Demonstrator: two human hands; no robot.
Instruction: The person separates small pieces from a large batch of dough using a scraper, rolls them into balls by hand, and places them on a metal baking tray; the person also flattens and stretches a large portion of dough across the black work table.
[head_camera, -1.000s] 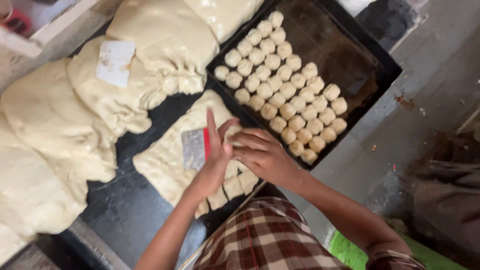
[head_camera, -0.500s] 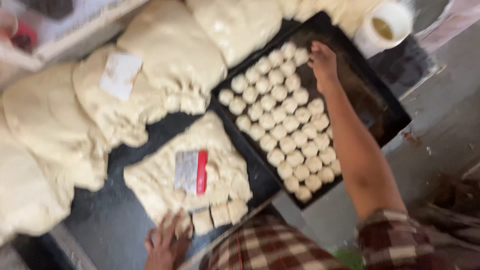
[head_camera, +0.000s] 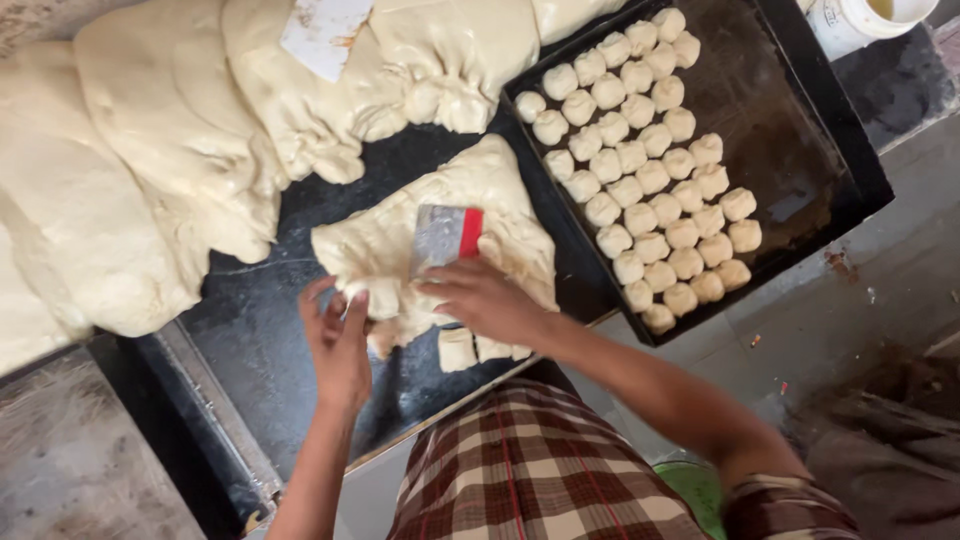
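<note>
Dough slab (head_camera: 440, 215) lying flat at centre frame on dark worktop (head_camera: 260, 340), lower edge cut into small square pieces (head_camera: 458, 348).

Right hand (head_camera: 485, 300) placed palm-down on lower part of slab, fingers bent and spread, pressing on dough; nothing clasped that can be made out. Fingertips just below scraper (head_camera: 447, 237) — flat metal blade with red handle edge, resting on slab, apparently untouched by either hand.

Left hand (head_camera: 338, 340) at slab's lower left corner, fingers curled around a dough piece (head_camera: 375, 297); grip partly hidden, so pinch or mere touch cannot be told.

Outward from slab: baking tray (head_camera: 800, 190), dark, at upper right of frame, holding rows of small round dough balls (head_camera: 640, 160) along its left half, right half bare. Large dough masses (head_camera: 180, 150) heaped across upper left. White scraper card (head_camera: 325, 35) lying on dough at top edge. White cup (head_camera: 870, 20) at upper right corner. Checked cloth (head_camera: 540, 470) at bottom centre — worn by same person.
</note>
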